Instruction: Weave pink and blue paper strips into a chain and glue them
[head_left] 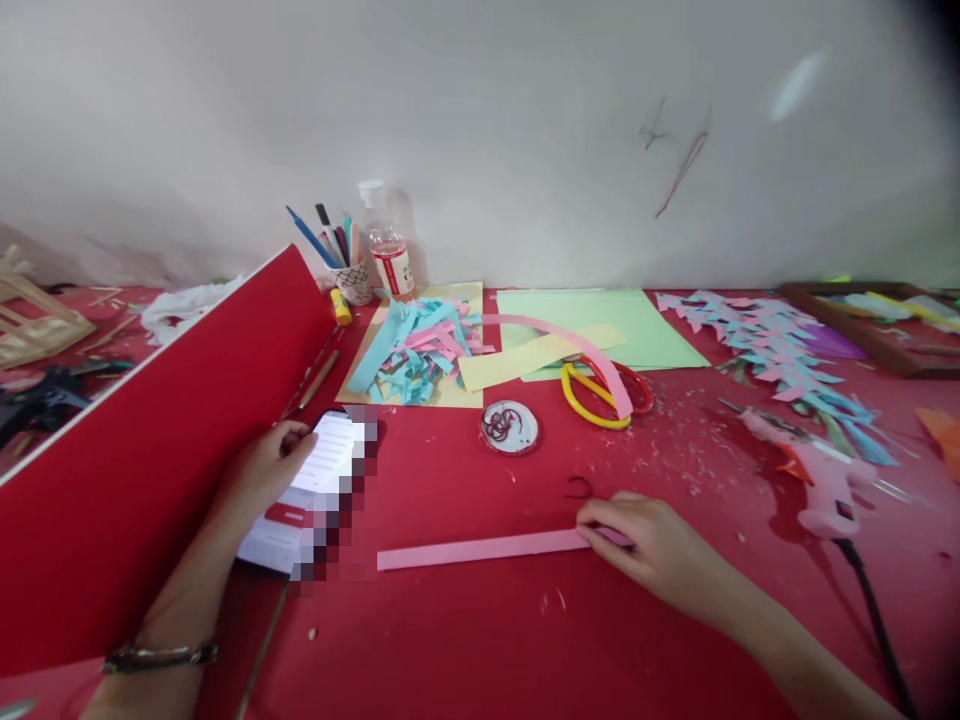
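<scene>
My left hand rests on a lit phone lying on the red table, thumb on the screen, fingers curled round its edge. My right hand lies palm down on the right end of a long pink paper strip, fingers pressed on it. A tiny dark wire ring sits just behind that hand.
A raised red sheet stands at left. Behind: a pile of blue and pink paper strips, a round lid with wire rings, yellow and red scissors, green paper, a pen cup, a bottle. A pink glue gun lies right.
</scene>
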